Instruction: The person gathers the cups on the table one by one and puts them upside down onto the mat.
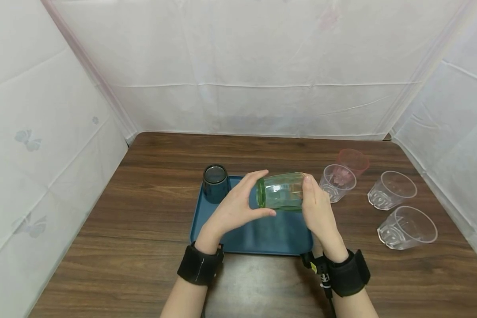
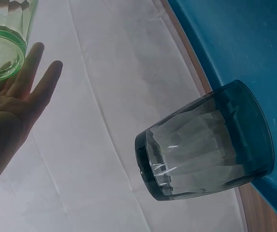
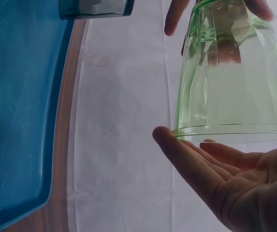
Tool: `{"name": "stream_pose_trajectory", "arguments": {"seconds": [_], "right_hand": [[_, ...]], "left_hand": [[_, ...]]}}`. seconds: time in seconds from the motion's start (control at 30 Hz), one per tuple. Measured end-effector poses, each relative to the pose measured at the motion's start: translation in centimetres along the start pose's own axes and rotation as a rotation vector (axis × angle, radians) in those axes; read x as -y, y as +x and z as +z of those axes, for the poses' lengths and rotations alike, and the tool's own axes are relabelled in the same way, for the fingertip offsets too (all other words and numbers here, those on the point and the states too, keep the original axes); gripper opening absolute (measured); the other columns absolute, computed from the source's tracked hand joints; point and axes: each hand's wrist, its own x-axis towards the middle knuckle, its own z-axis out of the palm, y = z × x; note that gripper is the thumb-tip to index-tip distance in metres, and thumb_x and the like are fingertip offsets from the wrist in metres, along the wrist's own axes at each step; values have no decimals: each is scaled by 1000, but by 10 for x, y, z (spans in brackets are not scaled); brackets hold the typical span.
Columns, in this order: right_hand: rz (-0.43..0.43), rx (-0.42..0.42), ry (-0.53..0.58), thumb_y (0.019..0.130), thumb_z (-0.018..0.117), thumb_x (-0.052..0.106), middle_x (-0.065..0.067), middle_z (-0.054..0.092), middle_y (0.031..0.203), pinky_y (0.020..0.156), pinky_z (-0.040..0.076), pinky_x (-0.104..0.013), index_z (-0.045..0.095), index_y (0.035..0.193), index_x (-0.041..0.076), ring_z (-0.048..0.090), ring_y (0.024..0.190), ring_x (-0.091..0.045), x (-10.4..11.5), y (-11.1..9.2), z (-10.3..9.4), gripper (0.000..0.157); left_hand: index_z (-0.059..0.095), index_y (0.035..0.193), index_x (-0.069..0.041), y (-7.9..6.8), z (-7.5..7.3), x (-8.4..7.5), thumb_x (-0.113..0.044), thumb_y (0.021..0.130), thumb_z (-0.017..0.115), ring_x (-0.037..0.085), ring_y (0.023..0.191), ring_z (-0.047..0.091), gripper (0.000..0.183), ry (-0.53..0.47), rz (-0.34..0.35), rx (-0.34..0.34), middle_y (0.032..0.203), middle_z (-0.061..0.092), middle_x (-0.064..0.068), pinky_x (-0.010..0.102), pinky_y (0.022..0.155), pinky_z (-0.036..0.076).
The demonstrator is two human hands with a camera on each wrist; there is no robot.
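Wood table (image 1: 135, 212) is filling the lower frame, white sheeting (image 1: 242, 57) hanging up top. Mid-frame over a blue tray (image 1: 262, 240), the green glass (image 1: 284, 192) is hanging sideways, long axis roughly level, base pointing left. Right hand (image 1: 319, 207) is gripping the rim end; left hand (image 1: 233, 203) is framing the base, fingers spread.

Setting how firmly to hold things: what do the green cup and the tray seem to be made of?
Green cup: glass or clear hard plastic, I can't tell which; glossy and see-through, with bright highlights. Tray: probably plastic, smooth with a slight sheen; fine pale scratches mark its opaque blue surface.
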Motion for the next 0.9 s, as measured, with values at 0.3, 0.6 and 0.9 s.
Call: {"name": "stream_pose_trajectory", "arguments": {"seconds": [0.3, 0.6, 0.9], "right_hand": [[0, 4, -3, 102, 16, 34, -7, 34, 62, 46, 30, -32, 42, 79, 5, 30, 49, -18, -1, -1, -3, 44], [40, 85, 74, 101, 16, 40, -17, 65, 94, 75, 47, -48, 52, 124, 6, 61, 84, -27, -1, -1, -5, 55], [28, 92, 123, 101, 17, 37, -19, 61, 108, 85, 44, -50, 49, 128, 2, 55, 103, -30, -2, -1, -2, 55]], "left_hand": [[27, 144, -30, 0, 0, -4, -54, 72, 68, 16, 129, 34, 86, 0, 39, -24, 144, 33, -5, 44, 97, 38], [32, 142, -29, -1, 0, -1, -49, 71, 71, 10, 124, 38, 84, -1, 115, -116, 139, 39, -9, 42, 95, 40], [32, 141, -32, -1, -1, 1, -46, 72, 71, 9, 122, 39, 81, -59, 165, -138, 134, 42, -9, 44, 95, 40]]}}
